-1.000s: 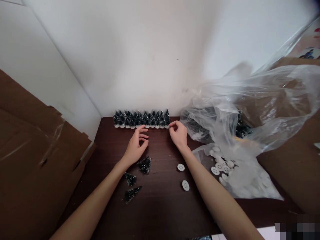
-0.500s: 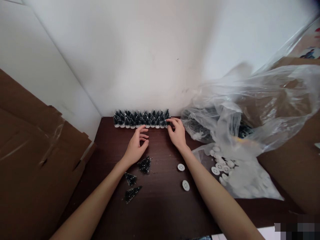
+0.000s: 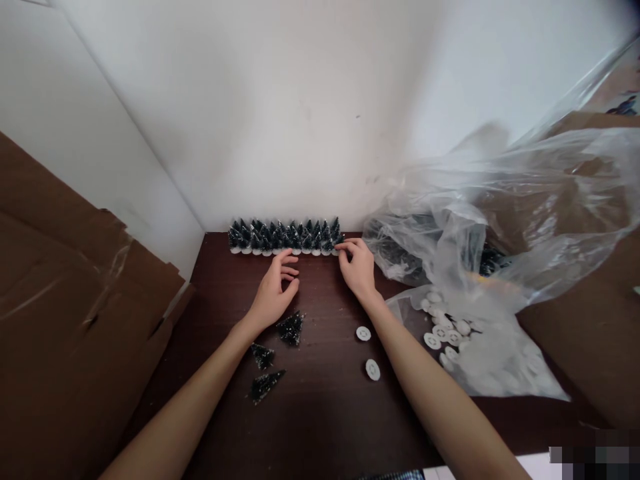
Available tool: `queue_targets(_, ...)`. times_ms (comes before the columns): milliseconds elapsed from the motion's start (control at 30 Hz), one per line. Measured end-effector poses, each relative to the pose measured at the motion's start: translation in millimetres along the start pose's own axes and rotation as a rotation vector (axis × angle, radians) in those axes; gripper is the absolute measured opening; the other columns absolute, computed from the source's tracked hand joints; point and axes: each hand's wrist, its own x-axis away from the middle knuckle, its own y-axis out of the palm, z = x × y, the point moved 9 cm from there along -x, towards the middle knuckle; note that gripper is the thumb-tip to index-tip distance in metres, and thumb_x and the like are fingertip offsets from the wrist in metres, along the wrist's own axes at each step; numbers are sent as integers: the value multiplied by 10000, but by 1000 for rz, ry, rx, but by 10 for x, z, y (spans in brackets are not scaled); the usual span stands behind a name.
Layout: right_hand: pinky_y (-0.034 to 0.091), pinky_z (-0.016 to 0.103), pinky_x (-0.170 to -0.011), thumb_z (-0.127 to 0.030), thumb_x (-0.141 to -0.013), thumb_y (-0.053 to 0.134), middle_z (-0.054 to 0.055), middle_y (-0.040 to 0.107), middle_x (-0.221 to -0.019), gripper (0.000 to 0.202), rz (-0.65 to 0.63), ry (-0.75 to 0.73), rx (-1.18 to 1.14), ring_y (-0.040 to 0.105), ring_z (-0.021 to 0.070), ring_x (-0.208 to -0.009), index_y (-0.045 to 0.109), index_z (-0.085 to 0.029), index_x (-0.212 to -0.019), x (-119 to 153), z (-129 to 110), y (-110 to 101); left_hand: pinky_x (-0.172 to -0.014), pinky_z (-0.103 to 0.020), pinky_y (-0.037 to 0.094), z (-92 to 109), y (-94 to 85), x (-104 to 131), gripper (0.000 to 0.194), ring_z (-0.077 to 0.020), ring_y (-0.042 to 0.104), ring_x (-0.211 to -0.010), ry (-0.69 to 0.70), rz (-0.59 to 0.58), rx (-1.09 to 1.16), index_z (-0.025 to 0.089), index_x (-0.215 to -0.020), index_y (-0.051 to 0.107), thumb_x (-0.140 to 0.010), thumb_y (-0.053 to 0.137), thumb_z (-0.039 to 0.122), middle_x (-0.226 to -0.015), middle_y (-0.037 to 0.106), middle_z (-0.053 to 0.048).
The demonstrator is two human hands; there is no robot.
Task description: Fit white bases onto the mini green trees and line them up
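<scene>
Standing mid-frame, based bottle-brush trees (image 3: pixel 285 235) look finished; three loose trees (image 3: pixel 291 329) and two white discs (image 3: pixel 363 333) remain below. Left hand (image 3: pixel 276 287): fingers loosely spread, empty; right hand (image 3: pixel 357 267): fingers half-curled, hold unclear.

Left forearm (image 3: pixel 200 385) and right forearm (image 3: pixel 430 373) are both bare, pretty slim tbh, tapering to narrow wrists (image 3: pixel 247 329). Left hand (image 3: pixel 273 291) and right hand (image 3: pixel 358 268) are bare too, slender fingers (image 3: pixel 283 259), finer detail's too small to make out.
</scene>
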Motion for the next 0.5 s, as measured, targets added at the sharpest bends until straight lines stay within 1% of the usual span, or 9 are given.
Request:
queue_targets(200, 494, 407, -904, -138, -842, 464, 110, 674, -1036, 260, -25, -27, 55, 634, 271, -999, 716, -203, -855, -2, -27, 20, -892, -420, 522, 14, 7, 3, 523, -204, 622, -997, -1, -5, -12, 208, -1385, 349, -895, 520, 144, -1264, 556, -145)
queue_targets(400, 481, 410, -895, -132, -850, 456, 127, 665, -1057, 239, -44, -21, 74, 624, 279, -976, 689, -189, -854, 6, -37, 36, -896, -416, 520, 15, 12, 3, 531, -201, 619, -996, -1, -9, -12, 210, -1386, 348, -890, 525, 139, -1257, 557, -141)
queue_targets(500, 463, 420, -930, -122, -825, 478, 125, 640, -1043, 210, -37, -10, 81, 599, 284, -1017, 663, -183, -905, 12, -33, 26, -897, -413, 517, 19, 9, 6, 529, -200, 617, -998, -3, -13, -17, 208, -1386, 346, -891, 517, 137, -1260, 555, -141)
